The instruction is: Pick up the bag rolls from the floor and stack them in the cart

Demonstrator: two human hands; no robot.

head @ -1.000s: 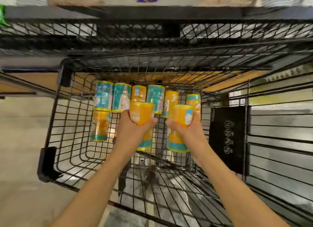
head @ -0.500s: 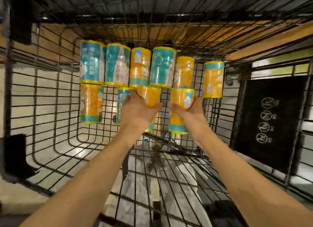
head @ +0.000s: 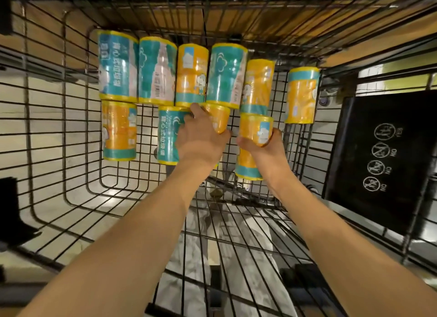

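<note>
Cart: black wire-mesh shopping cart (head: 59, 132), seen from above; both forearms reach down into its basket.
Warning panel: black flat plastic panel with white round pictograms (head: 383, 155), fixed on the cart's right side wall.
Far row: six cylindrical yellow-and-teal plastic-wrapped bag rolls (head: 156, 70) lie side by side on the basket floor against the far wall; the rightmost stands slightly apart from the rest.
Near row: an orange roll with teal end band (head: 119, 131) lies at the left, under the far row; a teal roll with white lettering (head: 169, 137) lies just beside the left hand.
Left hand: left hand (head: 201, 141) palm down, wrist straight, arm extended forward.
Left fingers: curled over an orange bag roll with yellow rim (head: 218, 119), thumb at its right flank; the roll's far end is touching the far row.
Right hand: right hand (head: 267, 148) palm up beneath its load, forearm angled in from the lower right.
Right fingers: clamped round an orange bag roll with a white label patch (head: 256, 128), thumb on the left, fingertips showing at the right; whether the roll rests on the mesh cannot be told.
</note>
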